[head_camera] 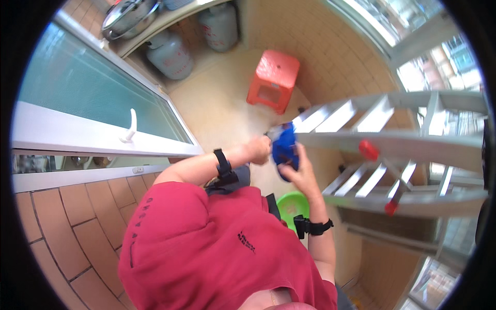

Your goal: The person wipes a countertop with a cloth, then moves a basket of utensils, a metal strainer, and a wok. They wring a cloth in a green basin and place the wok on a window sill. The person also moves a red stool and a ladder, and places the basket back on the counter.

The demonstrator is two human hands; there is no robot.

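My right hand (302, 172) grips a crumpled blue item (285, 149), possibly cloth or a soft bag, with the thumb laid over its near edge. Motion blur hides its exact kind. Just left of it, my left hand (259, 150) has its fingers curled. A blurred greyish part lies between that hand and the blue item; whether the left fingers hold it cannot be told. Both hands are in front of my body, beside an aluminium stepladder (407, 145) with red fittings. Black straps with small devices are worn on both forearms.
A red plastic stool (277, 71) stands on the floor ahead. Two gas cylinders (170, 58) are under a shelf at upper left, with metal cookware (130, 19) above. A white-framed glass door (93, 128) is at left. A green basin (293, 207) sits low, near my right forearm.
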